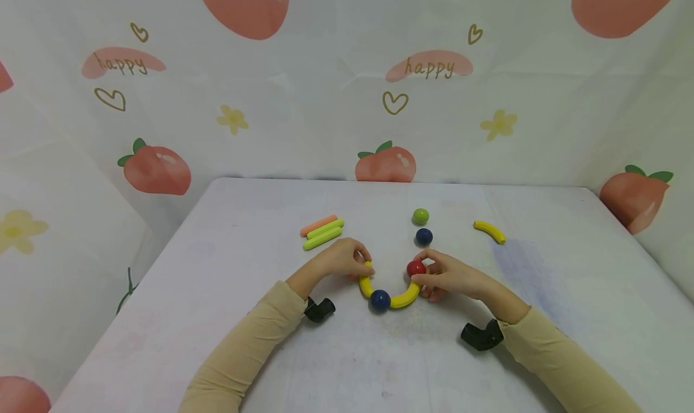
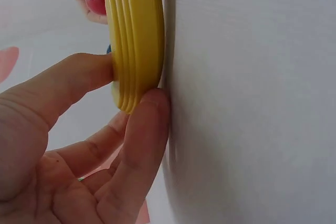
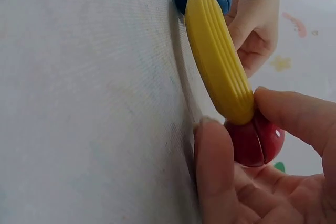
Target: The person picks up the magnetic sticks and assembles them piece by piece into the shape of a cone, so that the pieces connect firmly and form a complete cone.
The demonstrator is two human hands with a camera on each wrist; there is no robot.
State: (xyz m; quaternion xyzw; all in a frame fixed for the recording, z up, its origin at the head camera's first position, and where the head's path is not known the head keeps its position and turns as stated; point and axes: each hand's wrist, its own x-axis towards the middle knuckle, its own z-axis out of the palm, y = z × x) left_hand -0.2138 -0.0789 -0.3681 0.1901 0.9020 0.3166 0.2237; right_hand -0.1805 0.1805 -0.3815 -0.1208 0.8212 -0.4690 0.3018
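Near the middle of the tabletop (image 1: 244, 262) lies a U of two ribbed yellow curved sticks (image 1: 403, 298) joined by a dark blue ball (image 1: 380, 300). The left hand (image 1: 341, 258) pinches its left tip; the right hand (image 1: 447, 274) pinches the red ball (image 1: 416, 268) capping the right tip. Farther off lie another blue ball (image 1: 424, 236) and a green ball (image 1: 420, 216).

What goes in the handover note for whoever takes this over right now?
Left hand pinches the end of the left yellow curved rod.
Right hand pinches the red ball at the end of the right yellow curved rod.
Done: both rods meet at a blue ball, forming a U on the table.
Unused: green ball, second blue ball, third curved rod, three straight sticks.
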